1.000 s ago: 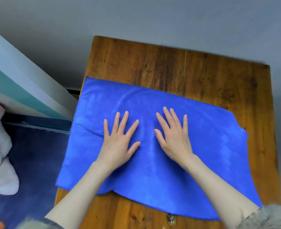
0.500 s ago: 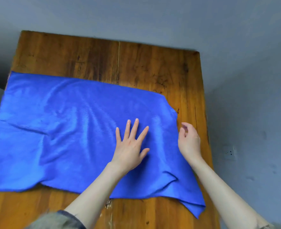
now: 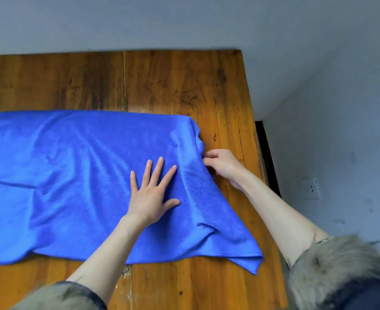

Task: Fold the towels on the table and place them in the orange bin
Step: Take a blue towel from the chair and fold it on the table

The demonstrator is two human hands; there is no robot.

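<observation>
A blue towel (image 3: pixel 72 175) lies spread across the wooden table (image 3: pixel 173 86), running off the left edge of the view. My left hand (image 3: pixel 153 193) rests flat on its right part, fingers apart and palm down. At the towel's right edge my right hand (image 3: pixel 222 166) pinches the cloth, which rises in a ridge toward the fingers. The near right corner of the towel droops toward the table's front. No orange bin is in view.
The table's right edge runs close beside my right forearm, with a dark gap (image 3: pixel 267 157) and a grey wall behind it. A wall socket (image 3: pixel 311 188) sits low on that wall. Bare wood shows behind the towel.
The view has swung right. My left hand slid right across the towel and stays flat. My right hand left the towel's middle, went to its right edge and took hold of it.
</observation>
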